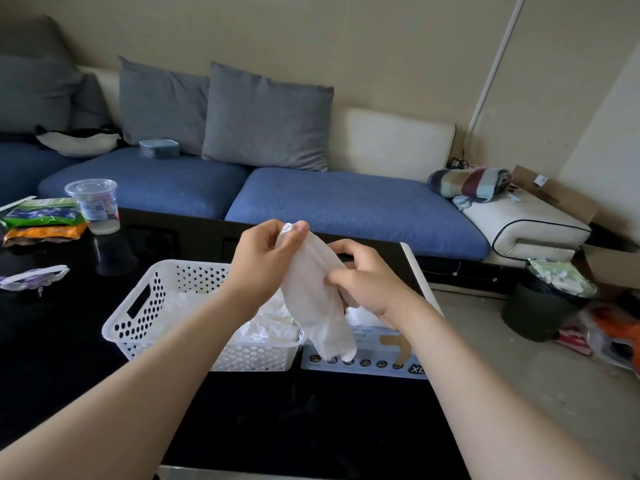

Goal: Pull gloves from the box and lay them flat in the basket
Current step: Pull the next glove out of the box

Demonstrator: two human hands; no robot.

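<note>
A thin white glove (313, 296) hangs in the air above the table, cuff up and fingers down. My left hand (263, 258) pinches its cuff at the top. My right hand (363, 278) pinches the glove's right edge lower down. Under the hands stands a white perforated basket (138, 317) with several crumpled white gloves (270, 323) in it. Right beside the basket lies the glove box (367, 355), pale blue with an XL mark, partly hidden by my right wrist and the hanging glove.
The black table (52, 358) carries a plastic cup (95, 206), snack packets (41, 216) and a small wrapper (31, 277) at the left. A blue sofa (346, 202) stands behind it. On the floor at right are a dark bin (540, 306) and bags (606, 337).
</note>
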